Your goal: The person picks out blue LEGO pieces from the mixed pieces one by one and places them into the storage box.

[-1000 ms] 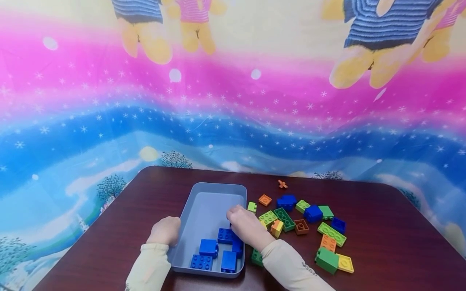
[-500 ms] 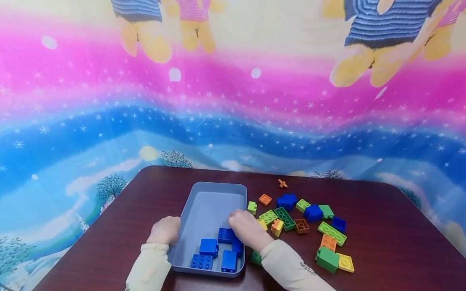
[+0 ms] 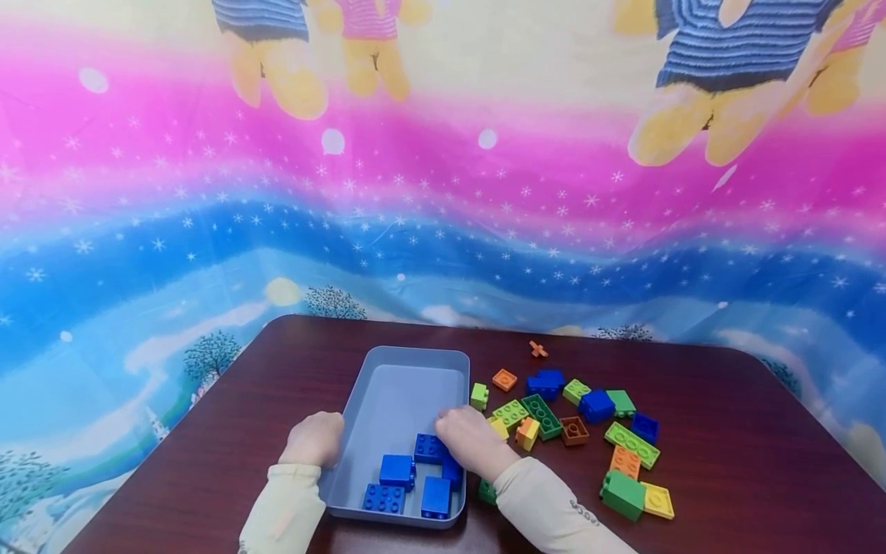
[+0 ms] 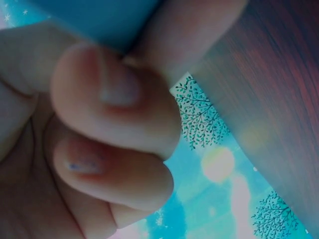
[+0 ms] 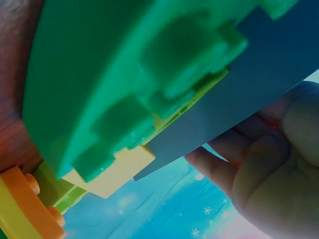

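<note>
A blue-grey tray (image 3: 398, 400) stands on the table with several blue bricks (image 3: 397, 471) in its near half. My left hand (image 3: 314, 440) grips the tray's left side; in the left wrist view its curled fingers (image 4: 119, 109) meet a blurred blue edge, likely the tray. Reaching over the right wall, my right hand (image 3: 474, 438) is low above the blue bricks there and partly covers them. In the right wrist view, the right hand's bent fingers (image 5: 214, 169) pass behind the tray wall (image 5: 209, 104). Their tips are hidden, so I cannot see what they hold.
Right of the tray lie several loose bricks in mixed colours, among them a light green plate (image 3: 631, 445), a green brick (image 3: 623, 494) and an orange cross piece (image 3: 537, 349). A large green brick (image 5: 124, 74) fills much of the right wrist view. A printed backdrop (image 3: 443, 192) hangs behind the table.
My right hand has come down and slightly nearer within the tray's right side. A bit of blue seen under its fingers earlier is now hidden. The left hand and the tray stay put.
</note>
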`<act>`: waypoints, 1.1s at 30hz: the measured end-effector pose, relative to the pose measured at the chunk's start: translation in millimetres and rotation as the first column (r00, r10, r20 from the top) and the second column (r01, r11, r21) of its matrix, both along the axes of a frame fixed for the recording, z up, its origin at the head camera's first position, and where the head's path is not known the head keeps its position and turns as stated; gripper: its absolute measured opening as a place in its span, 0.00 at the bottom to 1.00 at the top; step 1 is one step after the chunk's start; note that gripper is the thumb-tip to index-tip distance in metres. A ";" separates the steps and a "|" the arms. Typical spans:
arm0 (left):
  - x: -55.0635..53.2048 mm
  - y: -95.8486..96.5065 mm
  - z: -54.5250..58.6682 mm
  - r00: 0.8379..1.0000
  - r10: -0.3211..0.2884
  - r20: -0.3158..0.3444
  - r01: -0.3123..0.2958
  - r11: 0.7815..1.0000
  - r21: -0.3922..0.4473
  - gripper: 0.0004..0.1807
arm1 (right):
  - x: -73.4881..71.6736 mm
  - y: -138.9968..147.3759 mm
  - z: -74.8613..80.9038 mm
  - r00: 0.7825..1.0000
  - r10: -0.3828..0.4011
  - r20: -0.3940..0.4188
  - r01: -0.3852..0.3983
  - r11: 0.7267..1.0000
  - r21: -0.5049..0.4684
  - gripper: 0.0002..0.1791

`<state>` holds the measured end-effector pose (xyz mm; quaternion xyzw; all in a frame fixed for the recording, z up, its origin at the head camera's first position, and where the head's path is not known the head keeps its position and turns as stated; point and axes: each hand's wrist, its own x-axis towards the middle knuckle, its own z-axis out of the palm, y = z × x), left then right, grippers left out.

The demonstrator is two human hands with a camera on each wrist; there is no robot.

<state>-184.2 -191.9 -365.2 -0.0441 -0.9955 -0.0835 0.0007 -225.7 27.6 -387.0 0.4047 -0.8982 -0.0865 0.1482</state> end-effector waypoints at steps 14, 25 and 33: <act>2.7 -0.7 -1.0 1.000 -0.009 -0.002 0.009 1.000 0.005 0.12 | 4.9 9.7 4.2 1.000 -0.005 0.029 0.007 0.997 -0.074 0.12; 2.9 0.2 -1.1 1.000 -0.010 -0.010 0.010 1.000 0.005 0.12 | 3.5 35.2 14.4 0.998 -0.051 0.025 0.054 0.991 -0.121 0.12; 2.9 -1.1 -1.2 1.000 -0.019 -0.014 0.020 1.000 0.009 0.13 | 2.5 59.0 9.0 0.994 -0.072 0.086 0.089 0.972 -0.218 0.14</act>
